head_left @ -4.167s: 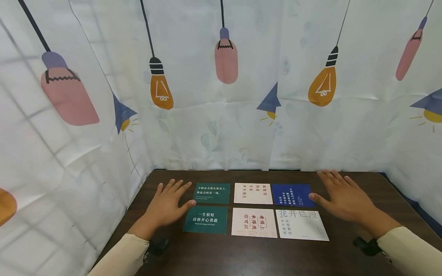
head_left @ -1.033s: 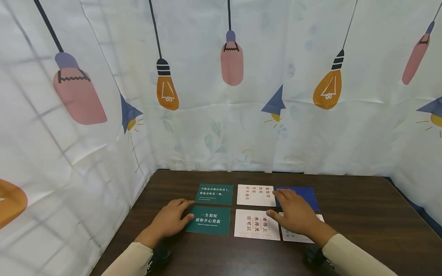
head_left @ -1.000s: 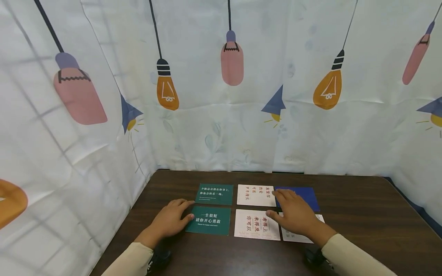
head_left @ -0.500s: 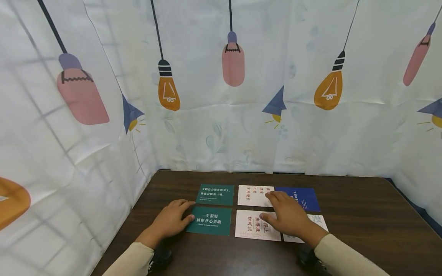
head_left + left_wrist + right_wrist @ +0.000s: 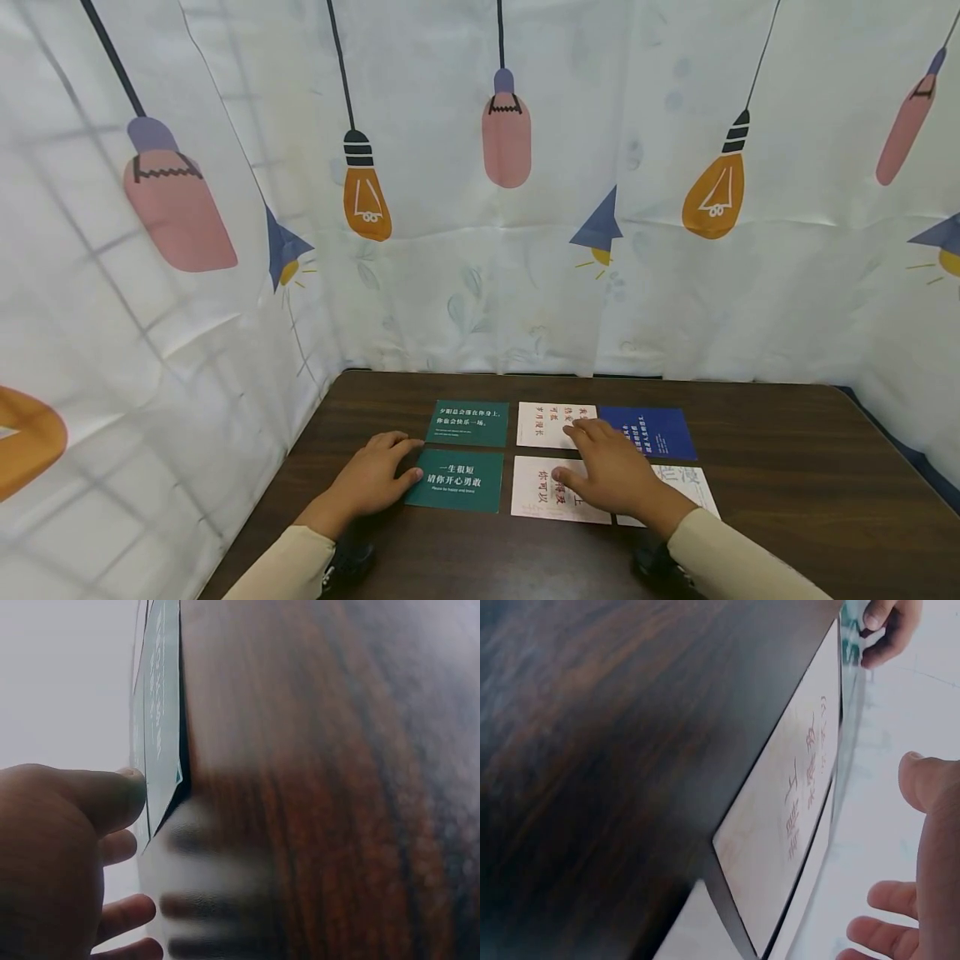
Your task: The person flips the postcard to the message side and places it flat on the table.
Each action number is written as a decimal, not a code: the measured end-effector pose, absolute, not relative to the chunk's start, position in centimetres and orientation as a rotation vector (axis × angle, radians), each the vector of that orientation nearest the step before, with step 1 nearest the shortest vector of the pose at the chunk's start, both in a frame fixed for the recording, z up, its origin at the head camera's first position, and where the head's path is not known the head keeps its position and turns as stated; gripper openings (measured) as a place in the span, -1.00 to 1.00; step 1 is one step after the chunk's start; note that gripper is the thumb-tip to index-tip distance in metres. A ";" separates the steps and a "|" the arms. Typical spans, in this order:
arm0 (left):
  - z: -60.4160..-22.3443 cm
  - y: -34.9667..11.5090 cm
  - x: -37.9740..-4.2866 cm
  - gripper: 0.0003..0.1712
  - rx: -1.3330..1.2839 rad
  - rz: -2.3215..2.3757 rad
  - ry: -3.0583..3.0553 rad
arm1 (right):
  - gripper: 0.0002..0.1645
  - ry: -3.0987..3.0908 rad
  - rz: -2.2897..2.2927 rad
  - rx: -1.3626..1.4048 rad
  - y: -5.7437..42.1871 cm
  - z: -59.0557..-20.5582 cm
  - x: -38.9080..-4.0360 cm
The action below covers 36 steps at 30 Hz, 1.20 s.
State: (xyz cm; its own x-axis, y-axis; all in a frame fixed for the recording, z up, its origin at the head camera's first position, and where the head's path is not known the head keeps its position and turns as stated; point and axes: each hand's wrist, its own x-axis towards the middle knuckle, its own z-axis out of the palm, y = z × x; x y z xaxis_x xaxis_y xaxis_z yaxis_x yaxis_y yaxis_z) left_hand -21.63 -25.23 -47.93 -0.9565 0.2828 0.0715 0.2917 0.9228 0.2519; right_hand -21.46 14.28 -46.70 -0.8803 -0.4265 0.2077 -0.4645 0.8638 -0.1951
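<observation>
Several postcards lie flat on the dark table in two rows. At left are a far green postcard (image 5: 472, 423) and a near green postcard (image 5: 459, 482). The middle pair is a far white postcard (image 5: 536, 421) and a near one with red writing (image 5: 525, 493). On the right lie a blue postcard (image 5: 663, 433) and a white postcard (image 5: 693, 485), partly covered by my right hand (image 5: 618, 473). That hand is above the cards, fingers loosely spread, holding nothing. My left hand (image 5: 369, 479) is beside the green cards' left edges, thumb by the near card; contact cannot be told.
The brown wood-grain table (image 5: 810, 475) extends right of the cards and in front of them. A white curtain (image 5: 420, 300) printed with lamps and bulbs hangs behind the table and along its sides. Dark wrist devices sit under both cuffs.
From beyond the right-hand cards, my right hand has moved left over them, sliding further left in the last second. My left hand has lowered slightly and its fingers are less spread. The cards stay put.
</observation>
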 end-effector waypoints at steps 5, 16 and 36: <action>-48.1 -25.2 -21.7 -0.44 -0.463 -0.404 -3.051 | -0.11 -2.910 0.328 0.689 13.7 -46.9 -21.5; -48.2 -25.2 -21.8 -0.44 -0.475 -0.402 -3.048 | -0.14 -2.884 0.317 0.735 12.6 -47.3 -21.7; -48.3 -25.2 -21.8 -0.49 -0.493 -0.425 -3.042 | -0.15 -2.873 0.368 0.802 10.6 -47.8 -21.7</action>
State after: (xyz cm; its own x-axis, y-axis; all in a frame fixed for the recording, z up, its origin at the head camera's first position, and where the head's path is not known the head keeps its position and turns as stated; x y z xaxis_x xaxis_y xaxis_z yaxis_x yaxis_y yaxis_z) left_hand -21.83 -25.19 -48.28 -0.9494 0.3055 0.0736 0.3139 0.9126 0.2620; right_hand -21.69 10.56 -47.76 -0.8490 -0.4911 0.1949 -0.5243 0.8285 -0.1966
